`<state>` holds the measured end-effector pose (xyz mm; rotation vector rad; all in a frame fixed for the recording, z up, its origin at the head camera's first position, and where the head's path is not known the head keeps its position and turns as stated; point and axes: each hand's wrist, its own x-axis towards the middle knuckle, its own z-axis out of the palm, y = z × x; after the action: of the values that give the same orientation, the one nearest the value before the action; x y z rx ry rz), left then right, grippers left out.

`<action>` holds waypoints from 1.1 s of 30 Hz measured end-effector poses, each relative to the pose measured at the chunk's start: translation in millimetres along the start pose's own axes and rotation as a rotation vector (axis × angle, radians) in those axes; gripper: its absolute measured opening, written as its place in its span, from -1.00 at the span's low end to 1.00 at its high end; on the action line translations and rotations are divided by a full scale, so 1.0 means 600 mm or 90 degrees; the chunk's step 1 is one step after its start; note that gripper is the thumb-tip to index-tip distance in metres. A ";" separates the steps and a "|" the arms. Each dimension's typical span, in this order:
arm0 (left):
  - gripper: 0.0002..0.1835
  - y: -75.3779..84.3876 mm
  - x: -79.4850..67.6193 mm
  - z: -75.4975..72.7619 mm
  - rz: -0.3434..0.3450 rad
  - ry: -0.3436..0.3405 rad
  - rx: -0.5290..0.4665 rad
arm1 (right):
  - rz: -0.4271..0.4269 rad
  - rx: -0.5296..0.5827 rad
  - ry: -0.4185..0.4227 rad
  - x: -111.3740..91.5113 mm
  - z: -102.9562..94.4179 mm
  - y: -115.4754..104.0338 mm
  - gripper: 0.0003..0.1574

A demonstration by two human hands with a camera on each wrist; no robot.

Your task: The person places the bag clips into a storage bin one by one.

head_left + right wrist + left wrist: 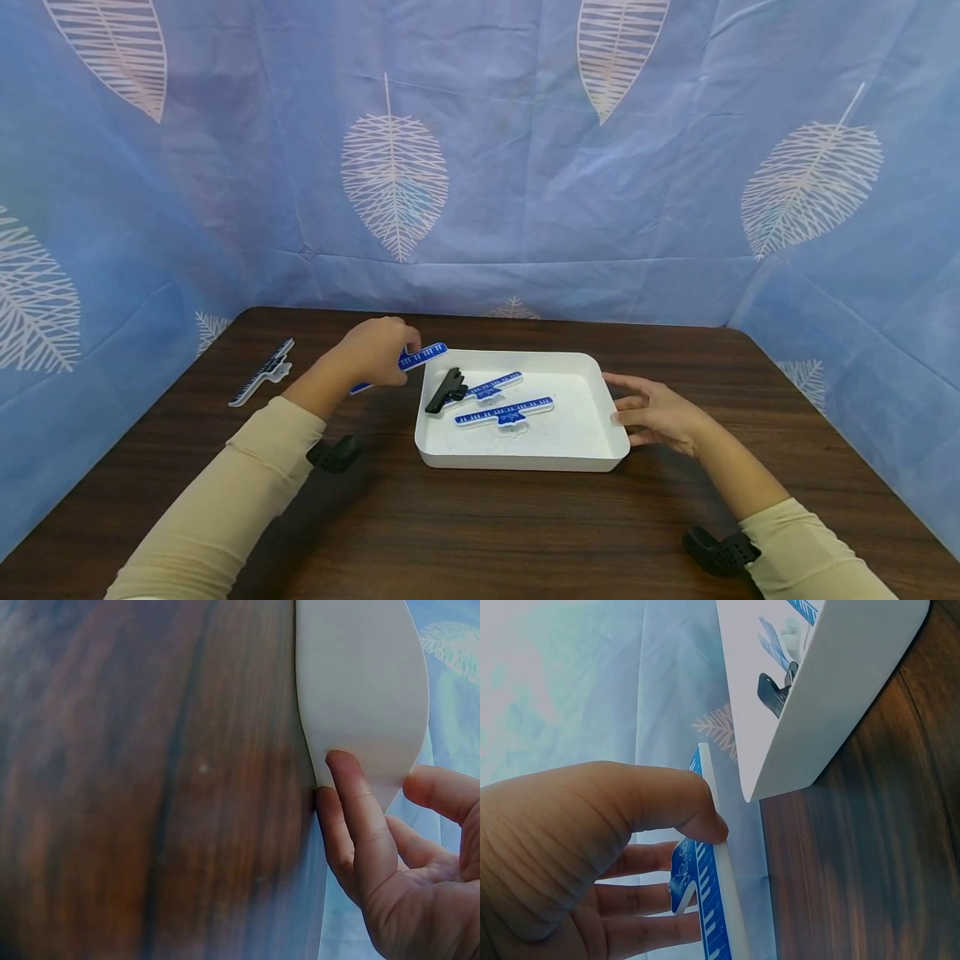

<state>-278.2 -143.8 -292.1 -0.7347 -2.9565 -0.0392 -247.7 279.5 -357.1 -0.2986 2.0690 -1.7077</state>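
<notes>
My left hand pinches a long blue-and-white clip with a piano-key pattern, just off the tray's left end. In the left wrist view, the thumb presses one side of this clip and the fingers lie behind its tab. A white rectangular tray holds a black clip and two blue keyboard-pattern clips, the nearer clip lying in front of the farther clip. At the tray's right end, my right hand touches the outer wall with spread, fairly straight fingertips.
Another keyboard-pattern clip, dark with a clear tab, lies on the brown wooden table near its left edge. A blue cloth with white leaf prints hangs behind and at both sides of the table.
</notes>
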 end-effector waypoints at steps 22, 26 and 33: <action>-0.62 0.018 0.028 0.000 0.028 -0.012 0.009 | 0.003 -0.001 -0.008 -0.001 -0.002 -0.001 0.05; -0.61 0.025 0.034 0.000 0.038 -0.019 0.012 | 0.003 0.003 -0.010 -0.002 -0.002 -0.002 0.06; -0.58 0.038 0.041 0.000 0.037 -0.041 0.014 | 0.003 0.002 -0.011 0.000 -0.003 -0.001 0.06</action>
<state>-288.9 -112.1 -289.4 -0.8330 -2.9894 0.0222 -248.4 280.9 -356.5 -0.3051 2.0531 -1.6996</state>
